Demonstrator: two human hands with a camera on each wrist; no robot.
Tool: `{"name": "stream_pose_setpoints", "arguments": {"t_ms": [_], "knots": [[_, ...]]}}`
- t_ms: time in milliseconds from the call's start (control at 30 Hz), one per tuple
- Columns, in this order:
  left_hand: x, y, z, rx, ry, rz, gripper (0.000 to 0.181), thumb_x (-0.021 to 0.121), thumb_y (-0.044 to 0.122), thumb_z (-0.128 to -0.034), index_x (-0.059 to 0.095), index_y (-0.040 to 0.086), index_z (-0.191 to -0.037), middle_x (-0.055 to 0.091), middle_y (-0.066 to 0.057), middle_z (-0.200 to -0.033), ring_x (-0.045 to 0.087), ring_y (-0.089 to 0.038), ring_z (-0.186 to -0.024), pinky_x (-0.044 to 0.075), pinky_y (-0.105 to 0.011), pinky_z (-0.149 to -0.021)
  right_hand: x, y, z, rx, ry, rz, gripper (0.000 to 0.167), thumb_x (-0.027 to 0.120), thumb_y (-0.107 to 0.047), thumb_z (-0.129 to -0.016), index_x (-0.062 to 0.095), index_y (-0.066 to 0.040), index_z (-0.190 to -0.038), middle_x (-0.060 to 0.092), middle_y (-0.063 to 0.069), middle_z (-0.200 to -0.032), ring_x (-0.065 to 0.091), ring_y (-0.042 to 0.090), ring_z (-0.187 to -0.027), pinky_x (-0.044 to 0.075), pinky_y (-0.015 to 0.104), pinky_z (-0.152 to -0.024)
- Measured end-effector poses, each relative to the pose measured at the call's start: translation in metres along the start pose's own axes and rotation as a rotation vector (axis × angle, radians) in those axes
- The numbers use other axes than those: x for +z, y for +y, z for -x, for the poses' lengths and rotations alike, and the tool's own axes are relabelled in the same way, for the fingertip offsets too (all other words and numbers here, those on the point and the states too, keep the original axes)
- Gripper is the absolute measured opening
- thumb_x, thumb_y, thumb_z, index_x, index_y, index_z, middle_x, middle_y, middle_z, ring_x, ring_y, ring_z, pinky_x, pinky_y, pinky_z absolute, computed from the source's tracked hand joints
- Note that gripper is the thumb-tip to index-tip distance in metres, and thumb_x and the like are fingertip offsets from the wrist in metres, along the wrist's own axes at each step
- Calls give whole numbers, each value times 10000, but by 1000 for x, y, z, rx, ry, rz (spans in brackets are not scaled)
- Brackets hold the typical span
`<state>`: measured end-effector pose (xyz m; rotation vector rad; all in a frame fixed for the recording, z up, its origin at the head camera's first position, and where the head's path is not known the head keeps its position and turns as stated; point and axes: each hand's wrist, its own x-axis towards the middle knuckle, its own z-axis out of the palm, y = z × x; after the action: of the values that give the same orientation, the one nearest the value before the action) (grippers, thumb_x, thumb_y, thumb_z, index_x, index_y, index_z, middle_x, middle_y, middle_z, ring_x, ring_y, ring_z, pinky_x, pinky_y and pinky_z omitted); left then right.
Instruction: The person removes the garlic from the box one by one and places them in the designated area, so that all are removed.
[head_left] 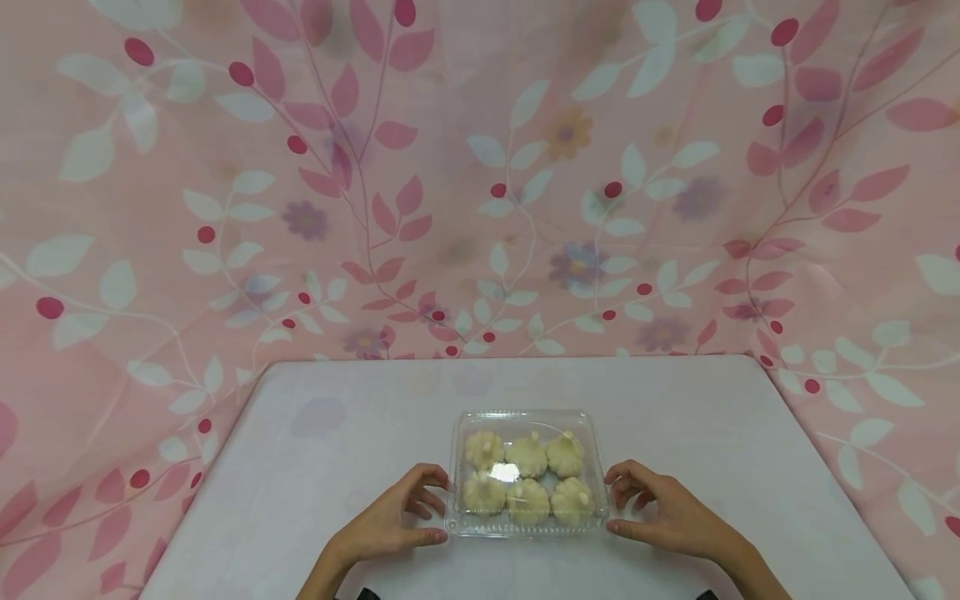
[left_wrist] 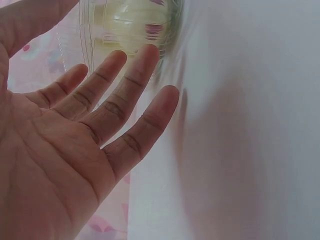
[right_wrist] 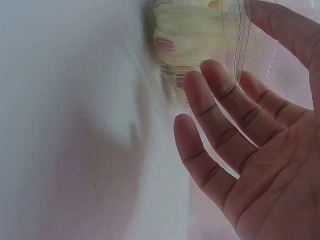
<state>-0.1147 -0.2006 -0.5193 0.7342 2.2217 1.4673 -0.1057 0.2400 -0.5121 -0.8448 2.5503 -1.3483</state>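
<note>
A clear plastic container (head_left: 533, 531) with a closed lid stands near the table's front edge, holding several pale, ribbed, bun-like pieces (head_left: 528, 457) in two rows. Beside its left side is the left hand (head_left: 393, 517), fingers spread and slightly bent, fingertips at or close to the wall. The right hand (head_left: 667, 512) mirrors it at the right side. In the left wrist view the palm of the left hand (left_wrist: 85, 135) faces the container (left_wrist: 87, 40). The right wrist view has the right hand (right_wrist: 255, 135) with its thumb at the container's rim (right_wrist: 241, 45); firm contact cannot be told.
The container stands on a white-covered table (head_left: 360, 400) with rounded back corners. Behind the table and at both sides hangs a pink cloth (head_left: 450, 275) with leaves, berries and flowers. Light glares on the lid.
</note>
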Motion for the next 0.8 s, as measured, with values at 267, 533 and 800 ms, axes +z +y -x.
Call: {"name": "stream_pose_setpoints", "arguments": {"t_ms": [267,533,800], "knots": [[2,-1,-1,-5,-2,20,704,808,192,-838,369,94,-1380,534,-63,-1283,621,-201,-1052,521,-368,-862,0,0,-1,22,-8,-13,465,791,-309,-850,546,-122,-1199,648,-74,-942,638,134,-858,537,334,-704],[3,0,-1,-29,-5,58,687,812,160,-833,376,101,-1360,529,-93,-1271,622,-215,-1047,521,-374,-859,0,2,-1,44,-25,-23,488,786,-333,-851,541,-116,-1214,667,-75,-975,634,108,-883,537,336,-709],[4,0,-2,-35,-16,66,667,800,161,-843,371,87,-1348,528,-97,-1260,628,-217,-1039,522,-371,-854,-1,-2,-2,68,-31,-24,498,788,-345,-848,544,-104,-1210,660,-71,-992,632,123,-892,539,336,-713]]}}
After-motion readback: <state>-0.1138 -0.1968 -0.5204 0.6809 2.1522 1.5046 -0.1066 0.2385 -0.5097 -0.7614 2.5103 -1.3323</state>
